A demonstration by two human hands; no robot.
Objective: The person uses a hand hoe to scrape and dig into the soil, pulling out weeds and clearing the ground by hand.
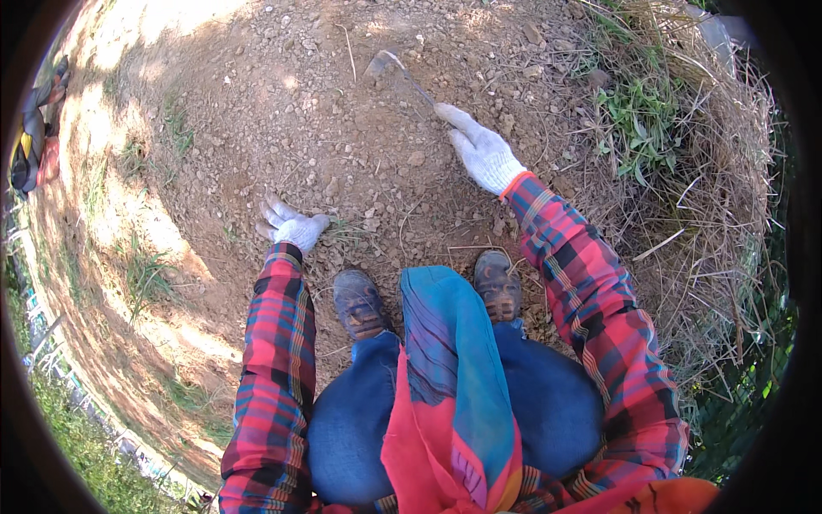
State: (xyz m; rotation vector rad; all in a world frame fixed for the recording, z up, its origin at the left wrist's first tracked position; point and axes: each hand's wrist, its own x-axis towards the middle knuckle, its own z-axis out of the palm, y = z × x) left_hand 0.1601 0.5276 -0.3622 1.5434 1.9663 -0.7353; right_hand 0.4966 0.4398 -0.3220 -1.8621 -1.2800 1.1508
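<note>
My right hand [483, 151], in a white knitted glove, grips a small hand hoe [411, 77]. The hoe's thin metal shaft reaches forward and left, and its blade [379, 63] rests at the surface of the dry, crumbly soil [276, 128]. The handle is hidden inside my fist. My left hand [294, 225], gloved the same way, is low over the ground with its fingers apart. Beside its thumb is a small tuft of grass [352, 232]; whether the two touch, I cannot tell.
My shoes [361, 302] stand just behind the worked soil. To the right lie a heap of dry straw [713, 212] and a leafy green plant [642, 125]. Grass clumps [146, 276] grow at left. Another person [38, 138] is at the far left edge.
</note>
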